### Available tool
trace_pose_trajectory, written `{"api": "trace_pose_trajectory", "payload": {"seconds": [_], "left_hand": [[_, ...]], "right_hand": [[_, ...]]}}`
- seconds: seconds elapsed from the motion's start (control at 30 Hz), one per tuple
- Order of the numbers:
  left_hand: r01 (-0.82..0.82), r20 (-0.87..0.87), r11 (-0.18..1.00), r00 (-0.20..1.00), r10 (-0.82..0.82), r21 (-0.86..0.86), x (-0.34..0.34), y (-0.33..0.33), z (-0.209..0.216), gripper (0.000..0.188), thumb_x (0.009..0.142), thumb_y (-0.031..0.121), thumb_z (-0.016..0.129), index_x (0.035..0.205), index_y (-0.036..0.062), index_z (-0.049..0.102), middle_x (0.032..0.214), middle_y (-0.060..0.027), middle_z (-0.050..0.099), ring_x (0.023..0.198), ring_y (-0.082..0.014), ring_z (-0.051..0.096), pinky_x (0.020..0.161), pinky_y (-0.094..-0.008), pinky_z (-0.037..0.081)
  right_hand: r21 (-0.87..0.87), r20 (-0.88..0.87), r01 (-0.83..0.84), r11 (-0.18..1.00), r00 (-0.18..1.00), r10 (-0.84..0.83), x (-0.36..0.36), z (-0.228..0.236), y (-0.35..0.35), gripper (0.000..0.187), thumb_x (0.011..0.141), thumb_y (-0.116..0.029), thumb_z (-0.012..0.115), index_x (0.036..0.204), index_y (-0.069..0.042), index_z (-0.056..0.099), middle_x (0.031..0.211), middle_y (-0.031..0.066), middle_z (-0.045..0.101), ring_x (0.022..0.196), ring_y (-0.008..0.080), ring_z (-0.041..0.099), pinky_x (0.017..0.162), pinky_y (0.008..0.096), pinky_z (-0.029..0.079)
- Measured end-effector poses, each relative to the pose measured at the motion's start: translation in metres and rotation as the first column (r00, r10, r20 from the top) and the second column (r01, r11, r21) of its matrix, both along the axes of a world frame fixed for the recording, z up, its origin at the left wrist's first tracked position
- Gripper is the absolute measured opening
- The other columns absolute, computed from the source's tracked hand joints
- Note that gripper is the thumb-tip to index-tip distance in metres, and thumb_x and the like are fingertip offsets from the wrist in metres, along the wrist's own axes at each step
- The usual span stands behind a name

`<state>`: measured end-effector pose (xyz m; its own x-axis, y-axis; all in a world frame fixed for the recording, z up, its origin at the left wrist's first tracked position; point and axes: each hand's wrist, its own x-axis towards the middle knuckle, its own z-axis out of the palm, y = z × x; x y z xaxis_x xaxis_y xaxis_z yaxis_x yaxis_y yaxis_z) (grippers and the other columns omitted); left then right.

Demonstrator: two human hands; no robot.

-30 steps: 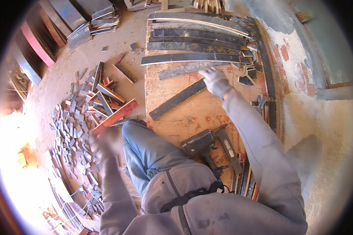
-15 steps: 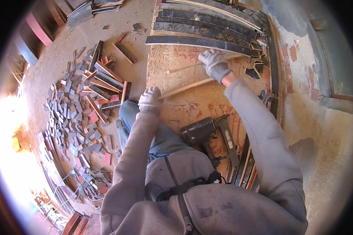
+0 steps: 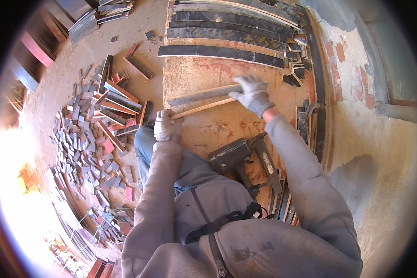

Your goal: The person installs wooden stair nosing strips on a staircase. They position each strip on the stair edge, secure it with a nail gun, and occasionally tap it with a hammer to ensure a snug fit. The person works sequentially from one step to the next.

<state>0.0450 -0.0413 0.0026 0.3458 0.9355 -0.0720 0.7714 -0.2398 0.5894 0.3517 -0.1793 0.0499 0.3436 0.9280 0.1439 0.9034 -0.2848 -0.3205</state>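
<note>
My left hand [image 3: 168, 124], in a pale work glove, is closed around the left end of a narrow wooden strip [image 3: 204, 108]. That strip slants up to the right, its far end at the thumb of my gloved right hand [image 3: 252, 94]. My right hand is curled over the right end of a second, dark-faced wooden strip [image 3: 201, 95], which lies just beyond the first. Its fingertips are partly hidden. Both strips are over a worn plywood board [image 3: 208, 132]. A black nail gun [image 3: 234, 155] lies on the board close to my lap.
Several dark strips [image 3: 222, 52] lie in rows across the board's far part. Short offcuts [image 3: 294, 74] sit by its right edge, near a peeling wall [image 3: 356, 125]. On the floor to the left spreads a heap of small wooden blocks [image 3: 85, 143], with longer pieces [image 3: 123, 99] on top.
My right hand has moved down toward the nearer strip. The farther strip has turned to show its dark face. My left hand keeps its hold, and the view has shifted slightly.
</note>
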Motion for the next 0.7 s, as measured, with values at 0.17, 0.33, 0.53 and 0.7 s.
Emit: {"api": "trace_pose_trajectory", "payload": {"seconds": [0.17,0.33,0.53,0.7], "left_hand": [[0.046,0.166,0.998,0.985,-0.041,-0.029,-0.005,0.002,-0.018,0.036,0.065,0.013,0.09,0.093,0.0087,0.067,0.098,-0.0084,0.069,0.088,-0.0236,0.068,0.08,-0.0358,0.055],[0.072,0.376,0.996,0.923,-0.086,0.052,-0.007,0.006,-0.034,0.032,0.069,0.005,0.089,0.094,0.0084,0.069,0.101,-0.0057,0.069,0.09,-0.0174,0.066,0.082,-0.0312,0.055],[-0.033,0.338,0.99,0.938,0.078,-0.138,-0.011,0.005,-0.032,0.034,0.072,0.007,0.089,0.104,0.0108,0.076,0.105,-0.0018,0.067,0.092,-0.0137,0.065,0.079,-0.0279,0.055],[-0.06,0.367,0.979,0.921,0.13,-0.195,-0.013,0.0,-0.024,0.035,0.076,0.009,0.087,0.11,0.01,0.076,0.105,-0.0033,0.068,0.098,-0.0141,0.066,0.081,-0.0277,0.056]], "right_hand": [[-0.068,-0.16,0.157,0.985,0.973,-0.166,0.055,-0.004,-0.056,0.047,0.084,-0.034,0.08,0.124,-0.011,0.067,0.112,0.0136,0.072,0.1,0.0287,0.068,0.089,0.0402,0.053],[-0.276,-0.554,0.106,0.955,0.795,-0.248,0.093,-0.023,-0.063,0.045,0.086,-0.029,0.079,0.124,-0.006,0.068,0.109,0.0117,0.075,0.097,0.0195,0.07,0.085,0.0333,0.054],[-0.026,-0.751,0.31,0.95,0.622,-0.223,0.099,-0.018,-0.056,0.02,0.094,-0.018,0.074,0.105,-0.002,0.069,0.093,0.0068,0.074,0.086,0.0141,0.068,0.079,0.0294,0.055],[-0.028,-0.988,0.601,0.799,0.104,-0.112,0.083,0.003,-0.068,0.019,0.099,-0.018,0.069,0.111,-0.003,0.068,0.092,0.0047,0.07,0.081,0.0143,0.067,0.077,0.0351,0.061]]}}
